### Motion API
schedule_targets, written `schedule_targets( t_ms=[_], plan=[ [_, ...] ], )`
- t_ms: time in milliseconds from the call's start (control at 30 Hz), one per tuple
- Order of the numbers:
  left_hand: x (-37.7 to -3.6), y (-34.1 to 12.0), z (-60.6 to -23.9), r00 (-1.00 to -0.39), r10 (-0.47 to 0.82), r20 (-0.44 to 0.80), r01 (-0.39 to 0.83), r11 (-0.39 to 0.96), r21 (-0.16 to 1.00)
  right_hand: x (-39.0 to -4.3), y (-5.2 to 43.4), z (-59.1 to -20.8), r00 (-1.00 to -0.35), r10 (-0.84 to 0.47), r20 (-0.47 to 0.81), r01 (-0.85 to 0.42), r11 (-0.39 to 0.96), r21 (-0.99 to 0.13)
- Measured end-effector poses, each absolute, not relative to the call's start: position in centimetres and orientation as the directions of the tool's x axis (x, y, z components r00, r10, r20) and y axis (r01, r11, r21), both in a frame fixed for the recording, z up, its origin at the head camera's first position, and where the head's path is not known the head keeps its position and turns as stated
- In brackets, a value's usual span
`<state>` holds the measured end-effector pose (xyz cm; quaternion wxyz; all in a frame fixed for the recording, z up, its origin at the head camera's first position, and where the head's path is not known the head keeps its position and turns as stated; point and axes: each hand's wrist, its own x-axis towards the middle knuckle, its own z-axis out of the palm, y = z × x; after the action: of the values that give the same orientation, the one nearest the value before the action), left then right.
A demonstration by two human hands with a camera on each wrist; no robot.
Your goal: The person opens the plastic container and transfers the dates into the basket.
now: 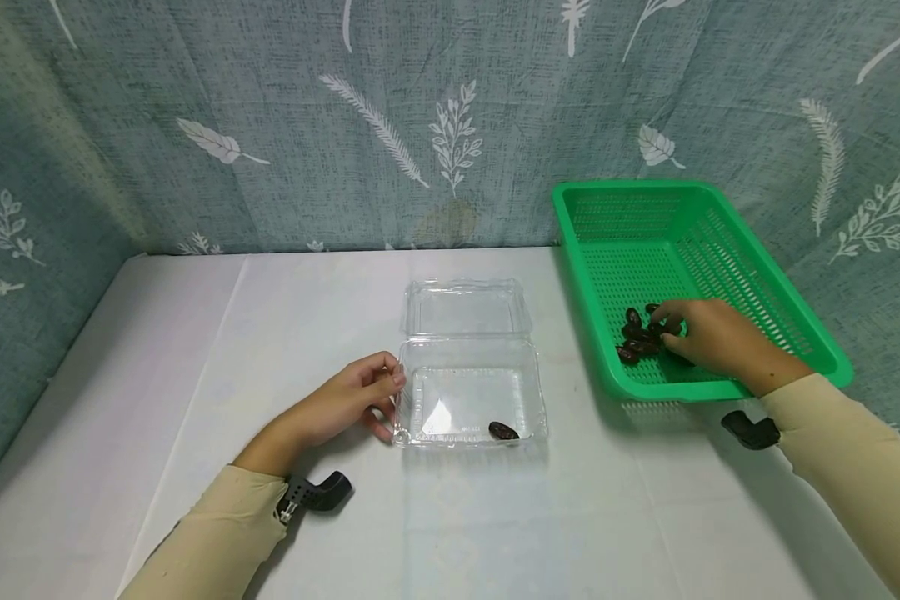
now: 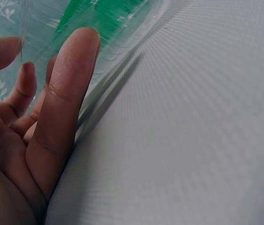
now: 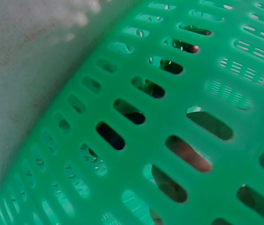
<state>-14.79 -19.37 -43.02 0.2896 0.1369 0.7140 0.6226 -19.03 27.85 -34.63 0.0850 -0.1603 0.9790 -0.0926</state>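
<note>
An open clear plastic container [image 1: 468, 367] lies at the table's middle, its lid [image 1: 467, 307] folded back. A single dark date [image 1: 503, 431] rests in its near corner. My left hand [image 1: 388, 403] holds the container's left rim between thumb and curled fingers. The left wrist view shows those fingers [image 2: 68, 89] against the clear wall [image 2: 117, 28]. To the right stands a green basket [image 1: 727, 250] holding several dates [image 1: 637, 337]. My right hand [image 1: 663, 327] is inside it, fingertips pinching a date in the pile. The right wrist view shows only the basket's slotted wall [image 3: 169, 117].
A white cloth [image 1: 270, 333] covers the table. Patterned blue-green fabric [image 1: 307, 125] hangs behind and to the left. Black wrist-camera mounts [image 1: 318, 492] [image 1: 750, 429] sit under both sleeves. The basket overhangs toward the right edge.
</note>
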Motion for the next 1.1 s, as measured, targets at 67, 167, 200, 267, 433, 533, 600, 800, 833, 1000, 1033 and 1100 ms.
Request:
schedule_targets(
  t_ms=[67,167,200,267,433,533,600,800,833,1000,1033,1100],
  plan=[
    [-14.8,-19.3,-43.0,-0.795,0.556,-0.242,-0.165,0.185,0.969,-19.0,27.9,-34.6,-0.934,-0.331,-0.136,-0.300,0.931,-0.206],
    [-14.7,-19.4,-43.1,-0.793,0.560,-0.242,-0.169,0.179,0.969,-18.9,28.0,-34.6,-0.935,-0.322,-0.150,-0.289,0.935,-0.205],
    [-14.7,-19.4,-43.1,-0.791,0.561,-0.242,-0.171,0.178,0.969,-18.9,28.0,-34.6,-0.935,-0.318,-0.155,-0.284,0.936,-0.206],
    [-14.7,-19.4,-43.1,-0.789,0.565,-0.243,-0.174,0.175,0.969,-18.7,28.2,-34.4,-0.938,-0.309,-0.154,-0.274,0.938,-0.212],
    [-14.7,-19.4,-43.0,-0.790,0.565,-0.238,-0.175,0.166,0.971,-17.5,27.9,-33.3,-0.952,-0.306,0.016,-0.301,0.926,-0.225],
    [-14.7,-19.3,-42.9,-0.791,0.564,-0.238,-0.179,0.159,0.971,-16.2,26.9,-32.3,-0.929,-0.321,0.186,-0.356,0.911,-0.207],
    [-14.7,-19.4,-42.8,-0.791,0.564,-0.238,-0.179,0.158,0.971,-15.4,25.9,-31.8,-0.886,-0.347,0.306,-0.414,0.891,-0.188],
    [-14.7,-19.4,-42.7,-0.791,0.562,-0.244,-0.182,0.165,0.969,-13.1,22.5,-31.5,-0.689,-0.430,0.583,-0.604,0.786,-0.134],
    [-14.7,-19.4,-42.7,-0.790,0.562,-0.243,-0.182,0.164,0.970,-12.8,22.0,-31.5,-0.665,-0.443,0.602,-0.628,0.767,-0.130],
    [-14.7,-19.4,-42.8,-0.790,0.563,-0.242,-0.182,0.161,0.970,-11.6,19.5,-31.8,-0.583,-0.526,0.620,-0.723,0.684,-0.099],
    [-14.7,-19.4,-42.8,-0.791,0.562,-0.242,-0.183,0.160,0.970,-11.5,19.1,-31.9,-0.569,-0.549,0.613,-0.741,0.665,-0.093],
    [-14.8,-19.4,-42.8,-0.791,0.562,-0.242,-0.182,0.162,0.970,-11.2,18.1,-32.2,-0.550,-0.593,0.588,-0.770,0.633,-0.081]
  ],
)
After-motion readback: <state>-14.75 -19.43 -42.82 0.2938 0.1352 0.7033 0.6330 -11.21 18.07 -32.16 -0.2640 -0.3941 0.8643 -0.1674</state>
